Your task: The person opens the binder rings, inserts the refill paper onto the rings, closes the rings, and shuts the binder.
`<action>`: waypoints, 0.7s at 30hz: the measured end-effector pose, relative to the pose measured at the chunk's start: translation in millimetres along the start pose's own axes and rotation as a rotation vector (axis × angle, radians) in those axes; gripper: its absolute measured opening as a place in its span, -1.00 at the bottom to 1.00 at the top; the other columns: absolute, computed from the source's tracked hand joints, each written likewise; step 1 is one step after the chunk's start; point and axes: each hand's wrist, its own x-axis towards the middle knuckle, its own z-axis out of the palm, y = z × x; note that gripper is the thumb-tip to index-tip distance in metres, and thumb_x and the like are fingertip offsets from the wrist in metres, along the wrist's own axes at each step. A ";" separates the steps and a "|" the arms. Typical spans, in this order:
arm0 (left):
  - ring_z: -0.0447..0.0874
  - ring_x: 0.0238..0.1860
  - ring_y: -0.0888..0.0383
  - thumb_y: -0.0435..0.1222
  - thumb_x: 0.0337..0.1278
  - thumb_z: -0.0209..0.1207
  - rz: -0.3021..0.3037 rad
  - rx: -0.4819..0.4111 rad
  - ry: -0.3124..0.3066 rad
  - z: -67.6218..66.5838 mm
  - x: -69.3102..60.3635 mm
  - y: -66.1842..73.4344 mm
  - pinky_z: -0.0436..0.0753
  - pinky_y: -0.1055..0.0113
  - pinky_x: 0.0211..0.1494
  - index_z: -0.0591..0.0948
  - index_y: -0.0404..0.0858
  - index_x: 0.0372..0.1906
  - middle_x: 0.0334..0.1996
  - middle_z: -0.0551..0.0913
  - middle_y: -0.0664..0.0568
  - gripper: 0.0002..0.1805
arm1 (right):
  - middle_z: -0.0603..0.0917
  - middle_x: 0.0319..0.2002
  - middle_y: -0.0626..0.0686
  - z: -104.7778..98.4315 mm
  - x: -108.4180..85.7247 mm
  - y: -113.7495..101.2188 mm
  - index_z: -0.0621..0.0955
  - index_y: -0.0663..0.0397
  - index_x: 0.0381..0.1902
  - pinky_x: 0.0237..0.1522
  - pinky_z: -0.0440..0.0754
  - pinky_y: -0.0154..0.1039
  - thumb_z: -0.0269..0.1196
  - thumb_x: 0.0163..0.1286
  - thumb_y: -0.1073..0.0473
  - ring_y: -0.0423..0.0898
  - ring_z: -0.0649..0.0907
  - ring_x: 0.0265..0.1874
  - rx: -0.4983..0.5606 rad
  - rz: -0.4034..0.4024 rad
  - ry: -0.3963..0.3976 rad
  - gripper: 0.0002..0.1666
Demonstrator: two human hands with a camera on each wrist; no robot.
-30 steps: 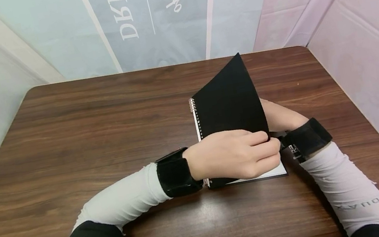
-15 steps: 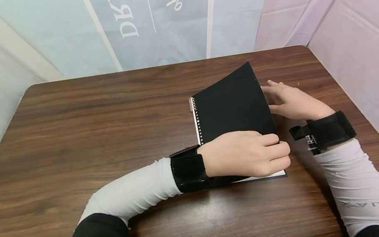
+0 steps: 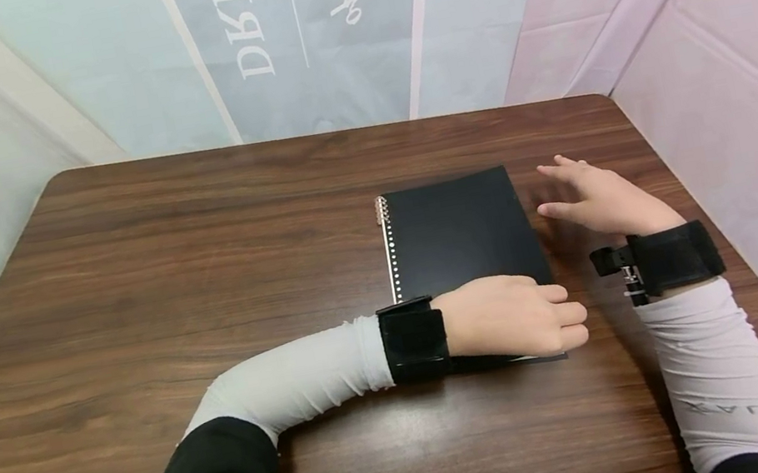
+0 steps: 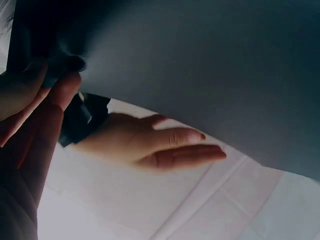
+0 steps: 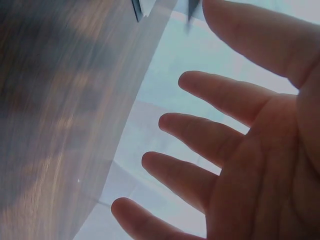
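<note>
A spiral notebook (image 3: 450,232) with a black cover lies right of the table's middle, its wire binding (image 3: 390,247) on the left side. My left hand (image 3: 508,319) reaches across its lower part and pinches the cover near the lower right edge. Seen in the left wrist view, the dark cover (image 4: 210,65) is between thumb and fingers and still lifted a little. My right hand (image 3: 604,197) hovers to the right of the notebook, touching nothing. The right wrist view has its fingers (image 5: 185,177) spread and fairly straight. The pages are almost wholly hidden.
The brown wooden table (image 3: 184,254) extends well to the left of the notebook. Behind it hangs a pale blue fabric backdrop (image 3: 337,83) with white lettering. Pinkish fabric (image 3: 738,72) stands along the right edge, whitish fabric along the left.
The raised cover has come down nearly flat, with my left hand moving right and slightly nearer along with it. My right hand has drawn out from behind the cover to the right.
</note>
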 end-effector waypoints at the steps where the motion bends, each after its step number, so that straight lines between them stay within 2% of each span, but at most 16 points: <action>1: 0.56 -0.12 0.27 -0.32 0.55 -0.24 -0.001 -0.009 -0.022 1.0 2.1 0.8 0.49 0.50 -0.30 0.58 0.01 -0.05 -0.11 0.60 0.31 -0.66 | -0.16 0.55 0.42 0.0 0.0 0.1 0.08 0.26 0.55 0.37 -0.03 0.46 0.13 0.52 -0.05 0.50 -0.15 0.50 -0.003 -0.001 0.001 -0.14; 9: 0.53 -0.01 0.28 -0.24 0.56 -0.18 -0.023 -0.092 -0.178 5.4 17.7 6.2 0.52 0.47 -0.20 0.58 0.06 0.03 0.00 0.60 0.33 -0.69 | -0.13 0.55 0.42 -2.9 -0.7 0.1 0.10 0.26 0.55 0.38 -0.01 0.44 0.12 0.52 -0.07 0.48 -0.12 0.50 -0.015 0.002 -0.005 -0.14; 13: 0.52 0.05 0.27 -0.23 0.55 -0.16 -0.029 -0.107 -0.249 6.8 25.9 9.5 0.53 0.43 -0.11 0.57 0.10 0.06 0.06 0.60 0.35 -0.69 | -0.12 0.54 0.45 -4.3 -0.8 0.8 0.11 0.30 0.53 0.37 -0.02 0.45 0.13 0.52 -0.04 0.54 -0.11 0.48 -0.034 0.005 0.000 -0.15; 17: 0.51 0.08 0.27 -0.23 0.54 -0.14 -0.031 -0.124 -0.283 10.8 31.0 12.8 0.53 0.41 -0.07 0.58 0.12 0.07 0.09 0.60 0.36 -0.70 | -0.12 0.52 0.50 -4.6 -0.2 2.3 0.12 0.35 0.52 0.36 -0.04 0.47 0.12 0.53 -0.02 0.62 -0.11 0.43 -0.055 0.009 0.003 -0.16; 21: 0.50 0.11 0.26 -0.19 0.54 -0.14 -0.032 -0.133 -0.291 15.5 33.6 16.1 0.54 0.40 -0.02 0.59 0.14 0.08 0.11 0.60 0.37 -0.69 | -0.10 0.52 0.50 -4.7 -0.4 3.9 0.14 0.36 0.51 0.36 -0.03 0.48 0.12 0.52 -0.03 0.63 -0.09 0.42 -0.058 0.021 0.002 -0.17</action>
